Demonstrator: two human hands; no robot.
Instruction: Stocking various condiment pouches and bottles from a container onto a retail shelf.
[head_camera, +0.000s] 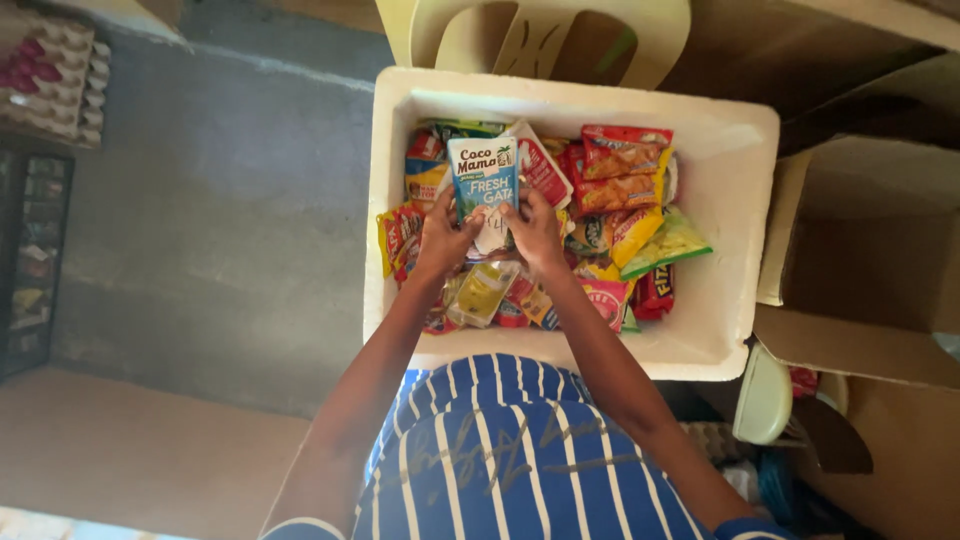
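A white foam box (735, 200) stands in front of me, filled with several colourful snack and sachet packets (625, 185). Both my hands are inside it. My left hand (443, 238) and my right hand (536, 230) together hold a blue and white pouch (483, 180) upright above the pile, one hand on each lower side. Red, yellow and green packets lie around and under the pouch. A pale yellow-green sachet (482, 292) lies just below my wrists.
A cream plastic chair (545, 35) stands behind the box. An open cardboard carton (860, 270) sits to the right. Egg trays (60, 75) and a dark shelf (30, 260) are at the far left. Grey concrete floor lies to the left.
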